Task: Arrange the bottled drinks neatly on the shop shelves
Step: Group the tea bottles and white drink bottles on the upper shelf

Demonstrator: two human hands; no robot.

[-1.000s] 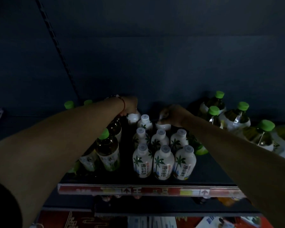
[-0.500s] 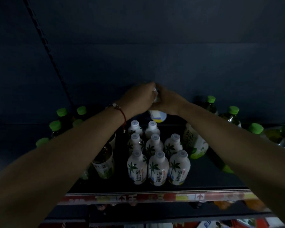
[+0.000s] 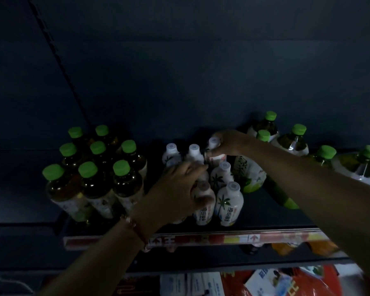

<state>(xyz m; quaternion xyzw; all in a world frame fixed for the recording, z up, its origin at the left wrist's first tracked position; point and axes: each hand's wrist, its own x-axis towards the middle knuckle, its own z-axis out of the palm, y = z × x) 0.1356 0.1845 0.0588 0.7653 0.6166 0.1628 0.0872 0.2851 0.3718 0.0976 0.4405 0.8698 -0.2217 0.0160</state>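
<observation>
The right hand (image 3: 229,142) now grips the white bottle (image 3: 215,153) set down at twelve o'clock — no longer lifted. The left hand (image 3: 177,189) has dropped back, fingers relaxed over the front white bottles (image 3: 229,201).

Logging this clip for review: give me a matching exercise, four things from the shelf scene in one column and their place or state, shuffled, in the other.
Things:
1. right hand
2. left hand
3. dark green-capped tea bottles
4. large green-labelled bottle

Places or states:
A. standing in a cluster at the shelf's left
B. tilted, just right of the white bottles
C. gripping a white palm-print bottle in the back row
D. resting on the front white bottles

Pairs: 1-C, 2-D, 3-A, 4-B
</observation>
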